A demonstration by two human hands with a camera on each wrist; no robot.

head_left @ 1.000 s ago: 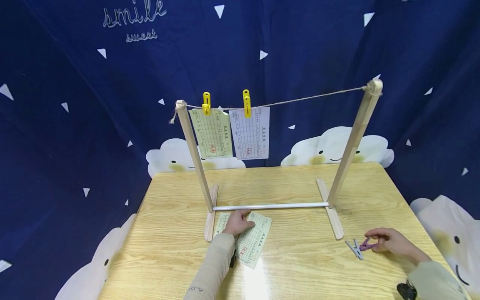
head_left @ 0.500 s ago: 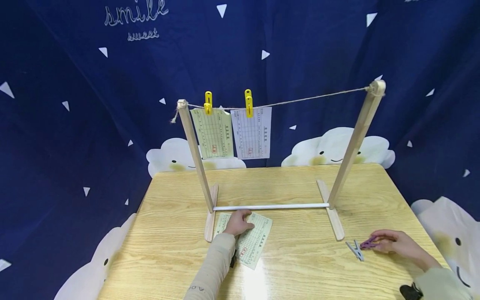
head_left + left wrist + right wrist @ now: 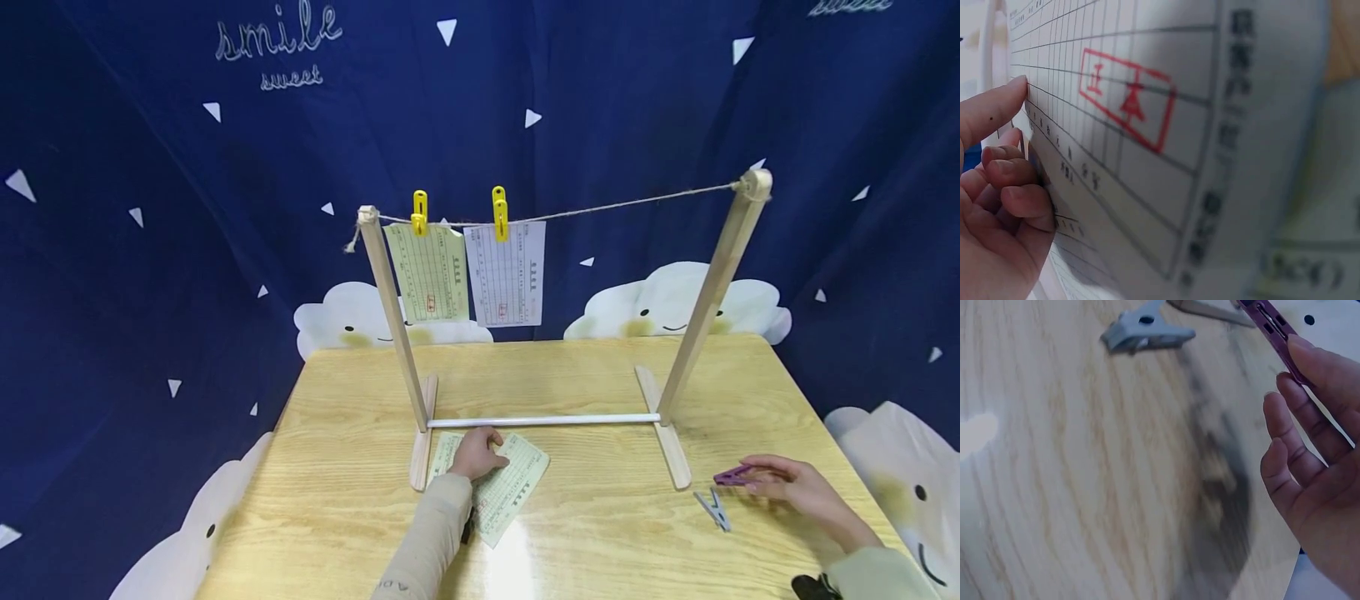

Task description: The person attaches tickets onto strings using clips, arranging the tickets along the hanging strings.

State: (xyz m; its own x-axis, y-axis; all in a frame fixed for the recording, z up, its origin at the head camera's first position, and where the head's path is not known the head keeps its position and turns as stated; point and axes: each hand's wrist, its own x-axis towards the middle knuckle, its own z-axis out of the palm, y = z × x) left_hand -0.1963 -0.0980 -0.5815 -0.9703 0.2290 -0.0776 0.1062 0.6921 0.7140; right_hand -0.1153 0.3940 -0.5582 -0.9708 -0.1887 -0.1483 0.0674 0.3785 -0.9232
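My left hand [image 3: 477, 452] pinches a pale green printed slip [image 3: 517, 483] between thumb and fingers, low in front of the stand's white bar. A second slip [image 3: 445, 450] shows partly behind that hand, to its left. In the left wrist view the held slip [image 3: 1116, 169] fills most of the picture, with a red stamped box on it. At the right side of the table my right hand [image 3: 795, 487] pinches a purple clothespin [image 3: 731, 476] by its handles. Just below that clothespin, a grey-blue clothespin [image 3: 712, 509] lies on the wood.
A wooden stand, its right post [image 3: 708, 308] taller in view, carries a string [image 3: 630, 202] between two posts. Yellow clips [image 3: 500, 215] hold a yellow-green slip [image 3: 429, 275] and a white slip [image 3: 506, 279] on the string's left half. A white bar [image 3: 543, 420] joins the feet.
My right hand has lifted the purple clothespin away from the grey-blue one, turning it more level. The slip in my left hand has turned slightly clockwise. The head view has shifted a little.
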